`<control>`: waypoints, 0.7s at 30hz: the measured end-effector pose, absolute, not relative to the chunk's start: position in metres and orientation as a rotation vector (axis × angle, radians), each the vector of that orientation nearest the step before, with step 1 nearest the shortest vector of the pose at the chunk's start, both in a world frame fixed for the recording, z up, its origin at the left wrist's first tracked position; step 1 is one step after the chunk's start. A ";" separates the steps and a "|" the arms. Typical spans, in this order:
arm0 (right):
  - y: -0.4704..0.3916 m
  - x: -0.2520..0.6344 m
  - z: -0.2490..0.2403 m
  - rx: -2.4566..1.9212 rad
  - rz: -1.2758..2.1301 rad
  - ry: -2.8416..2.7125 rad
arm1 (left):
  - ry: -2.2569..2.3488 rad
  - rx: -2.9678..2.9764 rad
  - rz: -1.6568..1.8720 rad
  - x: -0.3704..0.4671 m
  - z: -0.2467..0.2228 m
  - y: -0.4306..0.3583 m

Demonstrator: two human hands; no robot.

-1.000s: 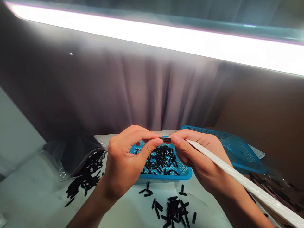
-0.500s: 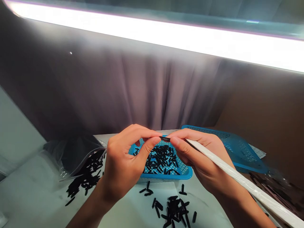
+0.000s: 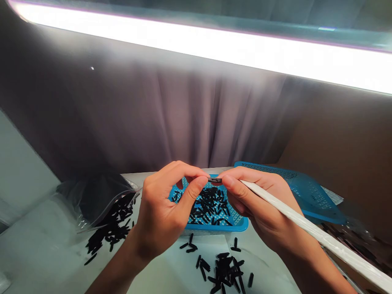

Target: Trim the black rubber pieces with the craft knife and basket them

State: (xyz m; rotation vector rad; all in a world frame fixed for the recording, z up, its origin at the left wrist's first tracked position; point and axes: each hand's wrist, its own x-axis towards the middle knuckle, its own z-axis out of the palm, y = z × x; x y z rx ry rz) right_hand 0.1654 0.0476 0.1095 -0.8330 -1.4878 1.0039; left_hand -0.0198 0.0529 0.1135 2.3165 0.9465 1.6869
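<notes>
A small black piece [image 3: 214, 179] is pinched between both hands, above a blue basket [image 3: 241, 228] that holds many similar black pieces. My left hand [image 3: 171, 200] grips its left end with thumb and forefinger. The right end sits between the thumb and forefinger of my right hand [image 3: 260, 196]. A long white wrapped strip [image 3: 306, 222] runs from beside my right fingers over the wrist to the lower right. Loose black pieces [image 3: 225, 269] lie on the table below the basket.
An open clear bag [image 3: 94, 200] at the left has black pieces [image 3: 107, 232] spilling from it. Behind my right hand rests another blue basket [image 3: 306, 188]. A bright lamp [image 3: 196, 45] crosses overhead, with a curtain [image 3: 202, 118] behind the table [image 3: 49, 261].
My left hand has shifted slightly to the right. The small black piece has turned a little, showing a different face between the fingertips.
</notes>
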 end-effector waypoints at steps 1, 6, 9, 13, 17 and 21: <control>0.048 0.165 0.109 -0.829 1.006 -1.490 | 0.947 2.315 1.686 -0.019 0.114 0.053; 0.049 0.165 0.108 -0.817 1.035 -1.502 | 0.944 2.292 1.669 -0.018 0.115 0.052; 0.050 0.164 0.106 -0.811 1.045 -1.504 | 0.936 2.280 1.664 -0.018 0.114 0.052; 0.049 0.163 0.105 -0.816 1.055 -1.502 | 0.955 2.259 1.647 -0.018 0.114 0.051; 0.049 0.162 0.104 -0.819 1.063 -1.502 | 0.979 2.268 1.649 -0.017 0.115 0.049; 0.056 0.161 0.104 -0.902 0.988 -1.436 | 1.117 2.327 1.770 -0.017 0.109 0.063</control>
